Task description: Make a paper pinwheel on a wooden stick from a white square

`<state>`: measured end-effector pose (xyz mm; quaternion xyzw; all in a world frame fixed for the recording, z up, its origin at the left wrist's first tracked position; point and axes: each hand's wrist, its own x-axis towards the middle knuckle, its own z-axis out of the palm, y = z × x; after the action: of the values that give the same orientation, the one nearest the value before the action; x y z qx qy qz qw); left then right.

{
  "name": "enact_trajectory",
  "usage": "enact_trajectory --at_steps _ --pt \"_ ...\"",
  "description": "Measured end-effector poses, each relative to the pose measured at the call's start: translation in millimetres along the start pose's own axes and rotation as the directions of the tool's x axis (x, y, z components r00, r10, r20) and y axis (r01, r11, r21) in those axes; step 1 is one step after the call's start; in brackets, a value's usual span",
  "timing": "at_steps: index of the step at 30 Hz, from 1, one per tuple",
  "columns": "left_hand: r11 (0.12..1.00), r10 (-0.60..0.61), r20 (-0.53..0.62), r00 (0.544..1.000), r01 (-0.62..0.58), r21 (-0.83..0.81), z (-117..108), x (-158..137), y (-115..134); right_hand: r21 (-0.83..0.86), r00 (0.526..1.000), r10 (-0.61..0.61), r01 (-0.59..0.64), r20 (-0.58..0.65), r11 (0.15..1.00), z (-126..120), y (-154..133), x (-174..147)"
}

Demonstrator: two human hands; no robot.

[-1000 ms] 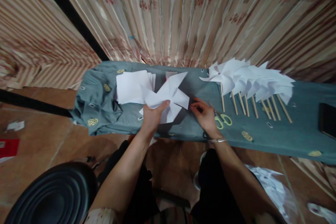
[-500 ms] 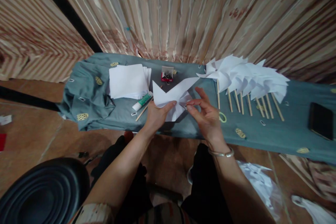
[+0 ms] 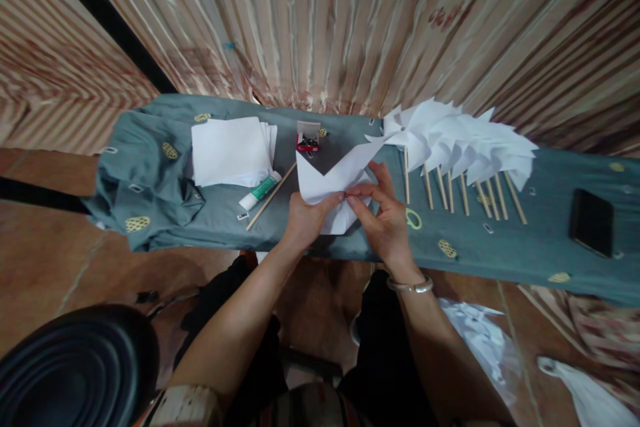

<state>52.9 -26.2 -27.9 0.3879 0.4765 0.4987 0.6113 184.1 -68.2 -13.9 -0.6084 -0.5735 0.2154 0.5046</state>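
Note:
A white paper pinwheel (image 3: 333,177), with its corners folded in, is held over the front of the cloth-covered table. My left hand (image 3: 306,219) grips it from the left, thumb pressed near the centre where the folds meet. Closed in a pinch, my right hand (image 3: 385,217) has its thumb and forefinger at that same centre, on what looks like a small pin (image 3: 346,197), mostly covered by the fingertips. Behind the pinwheel stands an opened little red box (image 3: 307,140) of small dark metal pieces. To the left lie a wooden stick (image 3: 270,199) and a green-and-white glue tube (image 3: 260,191).
A stack of white paper (image 3: 227,152) lies on the left of the table (image 3: 345,250). Overlapping pinwheels on sticks (image 3: 460,140) fill the right back. A yellow-green ring (image 3: 413,219) and a black phone (image 3: 591,221) are at right. A black stool (image 3: 75,363) stands at lower left.
My right fingertips have moved left onto the pinwheel's centre, bringing the small pin against it. My left hand keeps its hold. The whole view has shifted slightly.

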Motion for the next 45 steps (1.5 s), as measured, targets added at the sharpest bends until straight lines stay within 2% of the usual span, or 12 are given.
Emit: enact_trajectory --at_steps 9,24,38,45 --pt "0.994 -0.075 -0.001 0.997 0.074 -0.074 3.2 -5.6 10.7 0.049 0.999 0.032 -0.033 0.027 0.998 -2.7 1.7 -0.6" --pt "1.0 0.006 0.013 1.0 -0.006 0.026 -2.0 -3.3 4.6 0.098 0.997 0.043 -0.048 0.059 0.994 -0.3 4.6 -0.9" --pt "0.998 -0.012 0.006 1.0 0.012 0.056 -2.3 -3.8 3.9 0.103 0.997 0.048 -0.053 0.057 0.993 0.0 4.0 -0.9" --pt "0.995 0.019 0.102 0.995 -0.028 0.092 -8.0 -4.9 2.3 0.095 0.996 0.079 -0.083 0.052 0.992 0.0 5.5 -1.9"
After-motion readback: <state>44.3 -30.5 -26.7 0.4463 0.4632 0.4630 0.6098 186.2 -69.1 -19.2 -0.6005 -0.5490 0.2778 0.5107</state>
